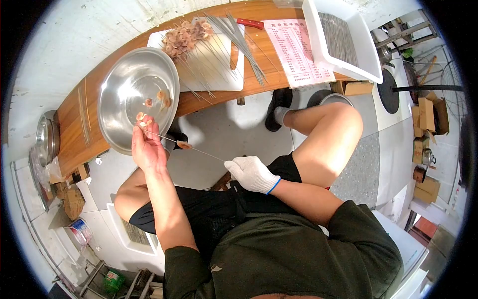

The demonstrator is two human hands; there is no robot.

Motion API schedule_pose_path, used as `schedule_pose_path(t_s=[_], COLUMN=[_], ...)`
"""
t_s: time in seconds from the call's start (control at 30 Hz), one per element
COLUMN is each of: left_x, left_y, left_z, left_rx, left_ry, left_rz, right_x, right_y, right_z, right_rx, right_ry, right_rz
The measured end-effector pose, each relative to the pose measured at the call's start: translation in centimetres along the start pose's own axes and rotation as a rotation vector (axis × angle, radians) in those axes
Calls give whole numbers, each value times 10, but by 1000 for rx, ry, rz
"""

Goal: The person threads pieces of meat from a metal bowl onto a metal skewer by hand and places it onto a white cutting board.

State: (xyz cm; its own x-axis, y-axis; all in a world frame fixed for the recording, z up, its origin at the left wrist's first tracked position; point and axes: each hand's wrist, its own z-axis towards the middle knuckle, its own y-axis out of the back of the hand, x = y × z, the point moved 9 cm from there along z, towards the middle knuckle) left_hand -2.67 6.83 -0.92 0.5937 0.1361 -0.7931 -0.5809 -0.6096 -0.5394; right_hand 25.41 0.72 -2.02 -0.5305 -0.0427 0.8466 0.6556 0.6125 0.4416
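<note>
My bare left hand (150, 148) is at the near rim of a large steel bowl (112, 107), its fingers closed around small pieces of meat (144, 121). A thin metal skewer (206, 153) runs from those fingers down to my right hand (250, 174). That hand wears a white knit glove with a blue cuff and is shut on the skewer's lower end. One piece of meat (184, 145) is threaded partway along the skewer. A few more meat scraps (163, 97) lie inside the bowl.
Across the wooden table (194, 103) sits a white cutting board (236, 79) with a heap of meat-loaded skewers (181, 42). Bare skewers (244, 50), a red-handled knife (250, 23), a printed pink sheet (297, 52) and a white bin (371, 67) of skewers are to the right.
</note>
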Motion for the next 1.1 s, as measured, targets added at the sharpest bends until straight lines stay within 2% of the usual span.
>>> schedule_pose_path(t_s=[0.37,0.47,0.57,0.67,0.97,1.1], left_x=[3,0,2,4,9,15], left_y=[2,-2,2,4,8,14], left_z=[1,2,5,2,-4,2], left_rx=[-13,35,38,-21,-60,14], left_ry=[39,42,31,40,59,84], left_rz=[-27,-50,-21,-41,-104,-151], right_x=[3,14,8,10,2,14], right_y=[-1,2,1,2,2,6], right_z=[0,-1,-1,-3,-4,-8], right_rx=[26,-31,-4,-37,27,12], right_ry=[46,196,109,145,4,79], right_rz=[-62,-143,-62,-69,64,17])
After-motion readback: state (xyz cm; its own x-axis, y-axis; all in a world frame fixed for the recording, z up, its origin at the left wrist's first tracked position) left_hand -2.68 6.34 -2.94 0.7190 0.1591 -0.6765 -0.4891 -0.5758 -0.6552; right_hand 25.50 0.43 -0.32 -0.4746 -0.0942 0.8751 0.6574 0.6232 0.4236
